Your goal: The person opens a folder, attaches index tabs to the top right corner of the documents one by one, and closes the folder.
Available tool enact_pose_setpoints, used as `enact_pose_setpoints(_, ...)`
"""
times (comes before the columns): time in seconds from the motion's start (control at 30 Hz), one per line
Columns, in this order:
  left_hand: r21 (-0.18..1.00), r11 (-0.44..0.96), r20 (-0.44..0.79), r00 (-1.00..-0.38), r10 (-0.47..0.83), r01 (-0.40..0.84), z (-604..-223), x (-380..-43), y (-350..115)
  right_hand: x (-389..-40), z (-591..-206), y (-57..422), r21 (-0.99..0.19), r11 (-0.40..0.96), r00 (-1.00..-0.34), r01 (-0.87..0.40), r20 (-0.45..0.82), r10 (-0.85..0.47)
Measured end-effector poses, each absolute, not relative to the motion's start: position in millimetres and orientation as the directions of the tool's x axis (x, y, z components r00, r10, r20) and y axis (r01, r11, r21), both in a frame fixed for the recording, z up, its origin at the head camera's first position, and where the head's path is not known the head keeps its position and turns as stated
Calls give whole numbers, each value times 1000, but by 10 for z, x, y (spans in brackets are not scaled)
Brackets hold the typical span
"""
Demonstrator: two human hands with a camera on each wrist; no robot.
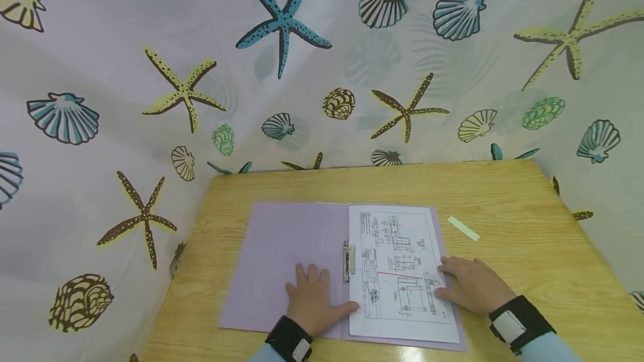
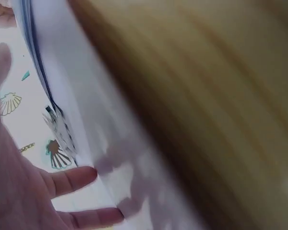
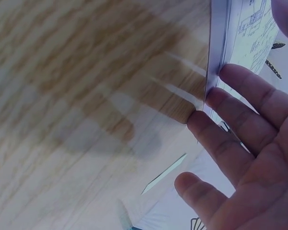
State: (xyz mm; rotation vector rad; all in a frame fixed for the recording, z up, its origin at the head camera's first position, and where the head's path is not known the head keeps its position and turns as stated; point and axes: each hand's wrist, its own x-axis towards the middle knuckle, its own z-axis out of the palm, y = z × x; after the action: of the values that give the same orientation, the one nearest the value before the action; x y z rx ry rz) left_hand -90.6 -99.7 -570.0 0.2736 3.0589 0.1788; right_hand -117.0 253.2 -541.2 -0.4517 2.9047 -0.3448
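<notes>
A purple clip folder (image 1: 282, 239) lies spread flat on the wooden table. Its right side bears white sheets (image 1: 372, 325) printed with technical drawings and one red line. At the fold sits a metal clip (image 1: 347, 264), seen edge-on as a silvery clip (image 2: 61, 129) in the left wrist view. My left hand (image 1: 313, 303) rests on the left cover, fingers spread, thumb reaching over the sheets' left edge. At the right edge of the folder, my right hand (image 1: 475, 284) has its fingertips at the border of cover and sheets. Those fingers (image 3: 249, 81) are extended and grip nothing.
A pale green strip (image 1: 463, 228) lies on the table (image 1: 523, 222) to the folder's upper right. White cloth (image 1: 312, 133) printed with starfish and shells hangs along the table's back and sides.
</notes>
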Motion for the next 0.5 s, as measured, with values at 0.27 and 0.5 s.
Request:
enact_pose_setpoints(0.27, 77, 989, -32, -991, 130, 127, -5705, -928, -856, -1158, -5406, 2537, -266, 926, -940, -269, -135, -312)
enact_pose_setpoints(0.5, 59, 993, -59, -993, 105, 101, -5662, -925, -790, -1144, -5420, 2547, -288, 916, -940, -278, -115, -322)
